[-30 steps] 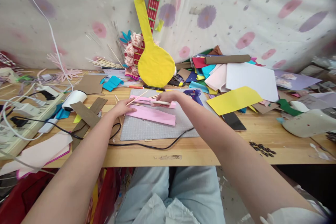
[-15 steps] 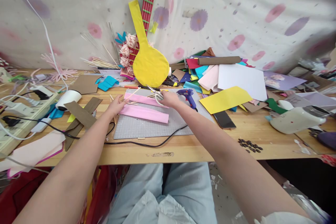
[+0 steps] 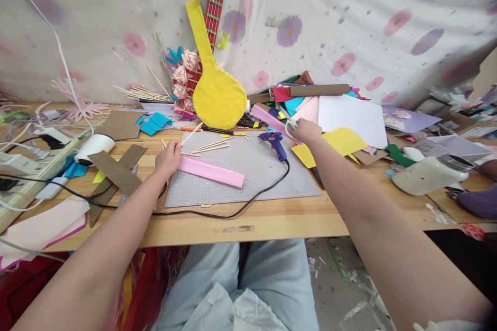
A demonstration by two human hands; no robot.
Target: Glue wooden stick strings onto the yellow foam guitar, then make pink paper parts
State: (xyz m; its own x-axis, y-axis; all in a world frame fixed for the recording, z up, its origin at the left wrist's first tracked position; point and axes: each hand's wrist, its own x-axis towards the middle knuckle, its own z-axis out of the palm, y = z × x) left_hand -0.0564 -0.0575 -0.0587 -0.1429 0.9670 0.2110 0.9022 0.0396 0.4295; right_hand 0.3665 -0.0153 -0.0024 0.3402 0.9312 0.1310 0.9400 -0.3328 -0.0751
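Note:
My left hand (image 3: 170, 159) is closed around a thin wooden stick (image 3: 191, 135) that slants up to the right. It is beside the left end of a pink folded strip (image 3: 212, 171) lying on the grey cutting mat (image 3: 233, 194). Several more bamboo sticks (image 3: 212, 146) rest on the mat just above that strip. My right hand (image 3: 308, 132) grips white-handled scissors (image 3: 290, 126) over the papers to the right of the mat. A second pink strip (image 3: 267, 118) runs under the scissors and that hand. A blue glue gun (image 3: 274, 140) lies between my hands on the mat.
The glue gun's black cord (image 3: 248, 204) crosses the mat and the table front. At the back stands a yellow banjo-shaped piece (image 3: 219, 98). Yellow paper (image 3: 344, 145) and a white sheet (image 3: 351, 121) lie right, near a white bottle (image 3: 429, 176). Brown strips (image 3: 116, 171) cross at left.
My right hand has moved right with the scissors, and one pink strip has gone from the mat to the right with it. The sticks on the mat are now uncovered. My left hand stays almost in place.

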